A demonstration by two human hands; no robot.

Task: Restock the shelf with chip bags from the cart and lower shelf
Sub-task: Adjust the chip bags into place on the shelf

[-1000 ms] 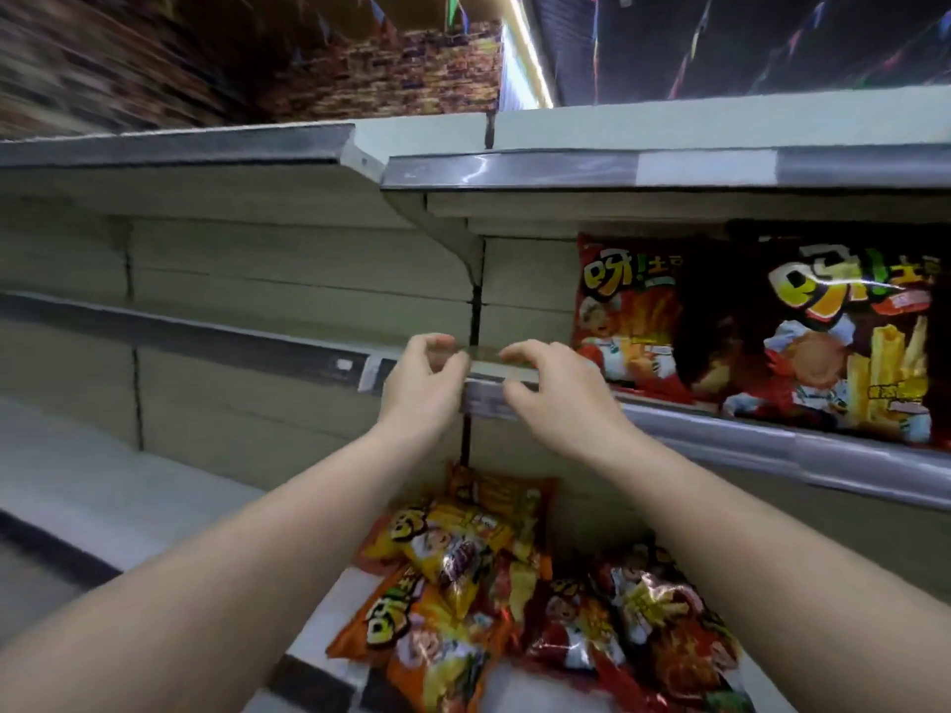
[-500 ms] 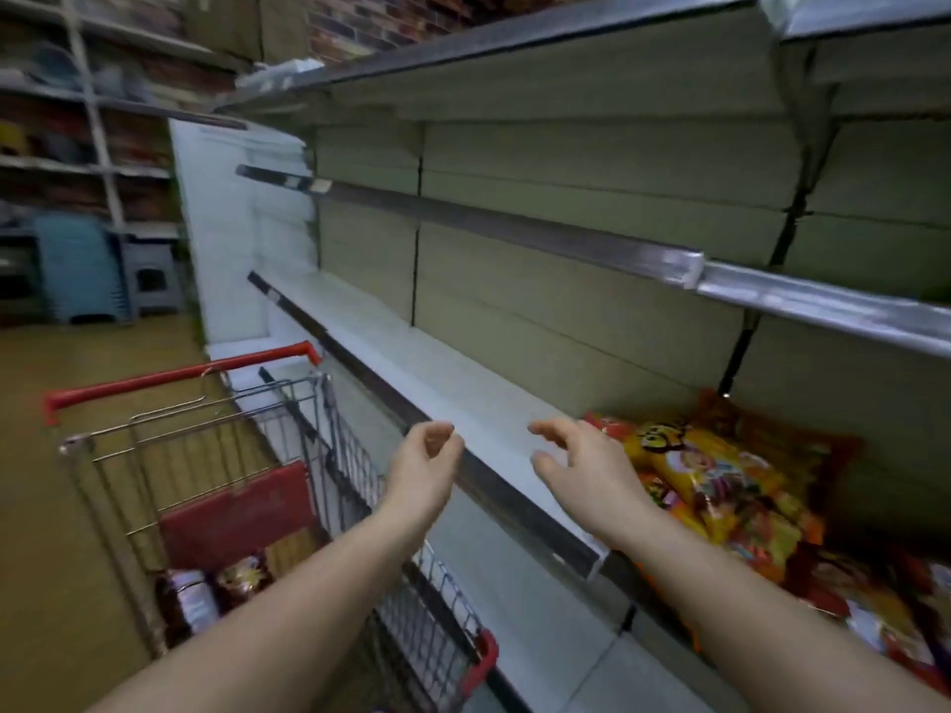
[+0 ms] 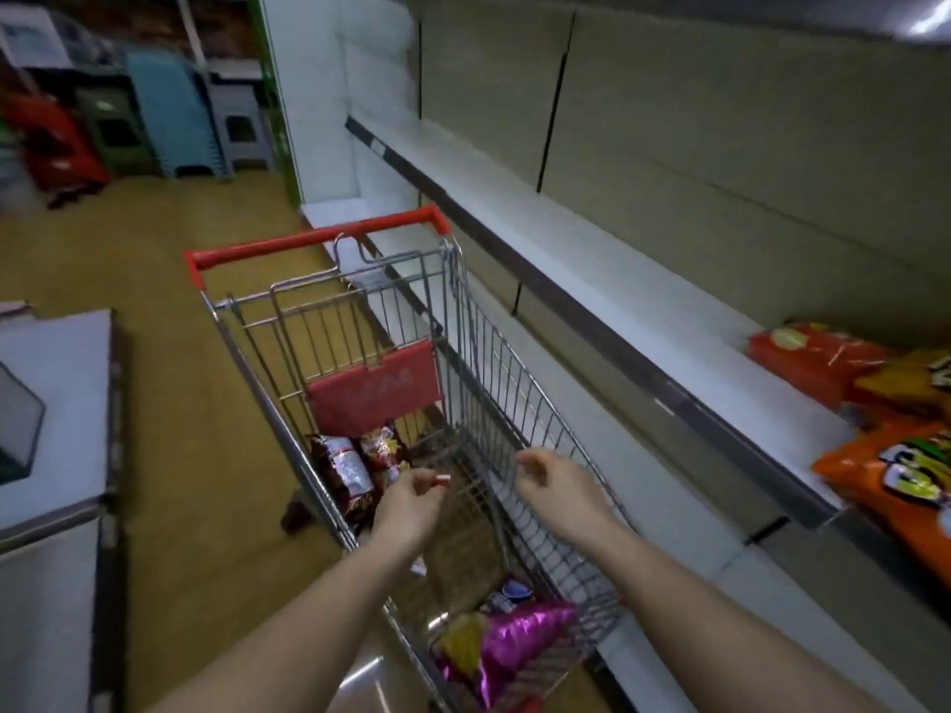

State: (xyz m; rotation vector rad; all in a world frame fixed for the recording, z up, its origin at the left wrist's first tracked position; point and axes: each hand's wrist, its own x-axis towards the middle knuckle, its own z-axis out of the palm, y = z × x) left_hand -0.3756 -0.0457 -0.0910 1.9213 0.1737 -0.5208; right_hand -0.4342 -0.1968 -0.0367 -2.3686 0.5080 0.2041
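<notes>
Chip bags lie in three places: a dark red foil pair (image 3: 355,468) stands at the far end of the wire cart (image 3: 463,321), a yellow bag (image 3: 463,643) and a crinkled magenta one (image 3: 520,643) lie at the near end, and orange and red bags (image 3: 875,429) sprawl on the lower shelf (image 3: 592,280) at right. They look light, puffed and slick, so they would likely crush if squeezed; a top seam or a flat hold across the face seems safest. The left hand (image 3: 406,506) hovers over the basket, fingers loosely curled; something small and pale shows at its fingertips, but whether it is pinched I cannot tell. The right hand (image 3: 561,486) hangs loose, holding nothing. The shelf is smooth painted metal, dark-edged.
</notes>
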